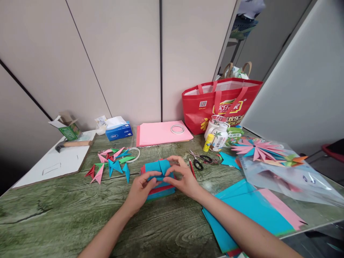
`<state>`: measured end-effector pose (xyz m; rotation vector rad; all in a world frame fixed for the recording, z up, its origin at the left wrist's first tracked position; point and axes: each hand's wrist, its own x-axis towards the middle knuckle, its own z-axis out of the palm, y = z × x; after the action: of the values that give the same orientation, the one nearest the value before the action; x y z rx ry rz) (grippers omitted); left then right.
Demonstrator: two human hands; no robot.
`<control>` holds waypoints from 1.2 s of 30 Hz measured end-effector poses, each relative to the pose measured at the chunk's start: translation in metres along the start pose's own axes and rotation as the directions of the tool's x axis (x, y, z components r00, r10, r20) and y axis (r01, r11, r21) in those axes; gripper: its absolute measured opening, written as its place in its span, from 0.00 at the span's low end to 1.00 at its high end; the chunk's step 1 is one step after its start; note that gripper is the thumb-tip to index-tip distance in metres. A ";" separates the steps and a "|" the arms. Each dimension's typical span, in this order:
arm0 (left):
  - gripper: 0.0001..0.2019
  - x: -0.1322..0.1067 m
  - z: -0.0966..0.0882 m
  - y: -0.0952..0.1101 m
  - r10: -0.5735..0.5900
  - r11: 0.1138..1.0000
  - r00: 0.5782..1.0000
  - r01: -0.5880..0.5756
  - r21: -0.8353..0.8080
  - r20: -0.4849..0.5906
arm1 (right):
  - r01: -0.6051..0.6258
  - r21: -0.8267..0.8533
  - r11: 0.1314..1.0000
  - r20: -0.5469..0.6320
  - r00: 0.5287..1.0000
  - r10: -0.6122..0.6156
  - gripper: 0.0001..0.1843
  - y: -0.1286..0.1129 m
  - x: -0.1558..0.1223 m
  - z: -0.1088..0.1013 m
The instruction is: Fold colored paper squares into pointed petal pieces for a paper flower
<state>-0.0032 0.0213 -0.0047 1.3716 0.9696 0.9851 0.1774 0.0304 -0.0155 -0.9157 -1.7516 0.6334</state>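
Observation:
Both hands are at a piece of blue paper [156,166] with a fold line across it, held over a small stack of blue and red paper [161,192] at the middle of the table. My left hand [141,187] pinches its lower left edge between thumb and forefinger. From the right, my right hand [182,177] grips the paper with thumb and fingers, and its fingertips partly cover the fold. Just left of the hands lie several folded paper pieces [114,166] in blue, pink, red and green. Scissors [200,159] and a red pencil [192,168] lie to the right.
A yellow glue stick [208,142], a white bottle [219,138] and a red bag [193,111] stand at back right. Pink sheets [158,134] and a tissue box [119,132] are behind. Blue sheets [242,208] lie front right; a hammer [75,143] rests on a white board [64,165] at left.

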 end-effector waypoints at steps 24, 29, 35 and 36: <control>0.05 0.004 -0.004 -0.009 0.132 0.963 0.967 -0.074 0.258 -0.218 | -0.206 0.049 0.977 0.023 0.978 0.205 0.08 0.007 0.001 0.005; 0.05 0.002 0.001 -0.001 0.005 0.999 0.964 0.007 0.044 -0.267 | -0.233 0.094 0.968 0.014 0.972 0.232 0.08 0.008 0.001 0.007; 0.11 0.002 0.003 0.004 -0.026 0.998 0.965 0.012 -0.056 -0.261 | -0.264 0.097 0.960 0.007 0.964 0.264 0.07 0.005 0.001 0.004; 0.13 0.002 0.003 0.003 -0.025 0.998 0.966 0.011 -0.056 -0.259 | -0.268 0.087 0.959 0.006 0.963 0.269 0.08 0.005 0.001 0.003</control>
<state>0.0000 0.0222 -0.0016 1.2054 1.1384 1.1899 0.1753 0.0341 -0.0200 -1.1027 -1.5934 0.8752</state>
